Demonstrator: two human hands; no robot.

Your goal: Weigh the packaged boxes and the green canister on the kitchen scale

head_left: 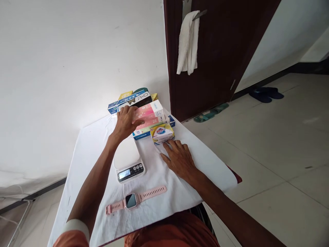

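My left hand (125,122) is at the left end of a pink box (145,110), its thumb and fingers spanning that end. This box lies on top of other flat boxes, among them a green-edged one and a blue box (141,136) at the bottom. Closer to me stands a yellow and white soap box (162,133) with a red and blue logo. My right hand (179,158) rests on the cloth with its fingers apart, the fingertips at the near lower edge of the soap box. A white digital scale (127,154) reads what looks like 362, its pan bare.
A pink smartwatch (131,200) lies along the front of the white-clothed table (87,144). Behind the pink box are a black and blue box (131,102) and a yellow box (125,94). A towel (189,43) hangs from the handle of the dark door (213,65). Slippers (266,94) are on the floor.
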